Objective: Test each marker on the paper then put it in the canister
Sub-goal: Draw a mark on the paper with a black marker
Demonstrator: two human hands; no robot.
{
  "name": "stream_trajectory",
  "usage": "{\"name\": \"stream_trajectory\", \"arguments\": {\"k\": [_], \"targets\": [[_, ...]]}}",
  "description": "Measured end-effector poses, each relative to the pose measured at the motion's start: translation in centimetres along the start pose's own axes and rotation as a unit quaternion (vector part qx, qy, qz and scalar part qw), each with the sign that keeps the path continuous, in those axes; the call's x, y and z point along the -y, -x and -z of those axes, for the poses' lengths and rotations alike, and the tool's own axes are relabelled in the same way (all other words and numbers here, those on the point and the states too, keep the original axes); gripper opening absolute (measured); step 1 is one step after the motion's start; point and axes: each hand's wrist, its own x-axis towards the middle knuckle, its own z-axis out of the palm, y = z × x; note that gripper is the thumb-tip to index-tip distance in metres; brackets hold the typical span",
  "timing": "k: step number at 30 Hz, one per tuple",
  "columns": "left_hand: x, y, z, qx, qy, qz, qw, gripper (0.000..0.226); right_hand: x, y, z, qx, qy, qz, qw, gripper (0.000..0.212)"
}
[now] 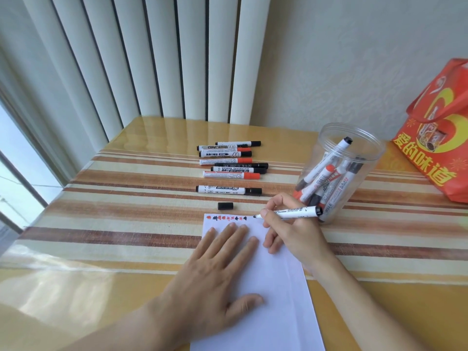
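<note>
My right hand (286, 231) grips an uncapped black marker (293, 213), its tip touching the top edge of the white paper (278, 300), at the right end of a row of red and black test marks (226, 218). My left hand (217, 272) lies flat on the paper with straight fingers, pressing it down. The marker's black cap (225, 205) lies on the table just beyond the paper. A clear plastic canister (339, 173) at the right holds several markers. Several capped red and black markers (231, 163) lie in a row farther back.
A red gift bag (440, 138) stands at the table's right edge behind the canister. The table has a striped cloth under a glossy cover (126, 211). White vertical blinds (152, 59) hang behind, with a window at the left.
</note>
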Motion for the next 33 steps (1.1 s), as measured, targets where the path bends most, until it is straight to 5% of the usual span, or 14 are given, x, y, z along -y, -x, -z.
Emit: {"name": "stream_trajectory", "arguments": {"k": [20, 33], "targets": [[2.2, -1.8, 2.1, 0.029, 0.044, -0.06, 0.997, 0.062, -0.2, -0.1, -0.2, -0.002, 0.025, 0.031, 0.999, 0.015], [2.2, -1.6, 2.1, 0.049, 0.045, -0.052, 0.996, 0.065, -0.4, -0.6, -0.8, -0.064, 0.039, 0.03, 0.997, 0.027]]}}
